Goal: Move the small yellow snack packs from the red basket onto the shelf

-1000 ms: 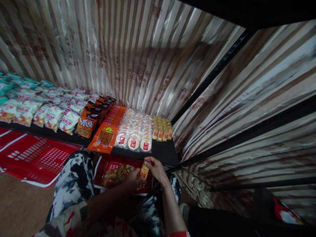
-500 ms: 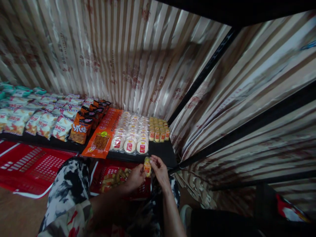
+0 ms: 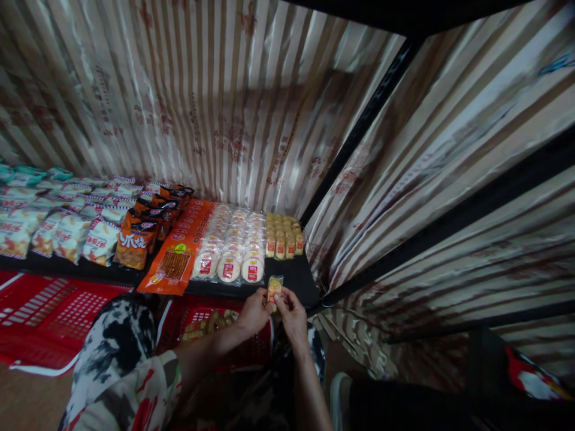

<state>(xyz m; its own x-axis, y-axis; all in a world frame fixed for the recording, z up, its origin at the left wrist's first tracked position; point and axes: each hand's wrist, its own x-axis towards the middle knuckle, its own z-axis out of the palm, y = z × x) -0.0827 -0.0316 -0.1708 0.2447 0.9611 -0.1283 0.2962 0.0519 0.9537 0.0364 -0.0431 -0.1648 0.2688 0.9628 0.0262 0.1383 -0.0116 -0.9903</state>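
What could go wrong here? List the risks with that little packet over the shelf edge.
The small yellow packet is pinched only by the fingertips of the left hand and right hand; it might slip into the red basket below. Set down carelessly, it might nudge the neat yellow packet rows or round white cakes askew.

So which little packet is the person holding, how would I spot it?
Find the black shelf against the striped curtain, then its right front corner. Just in front, above the red basket, the left hand and right hand pinch one small yellow snack packet. Unlike the matching packets in rows on the shelf, it is lifted and alone.
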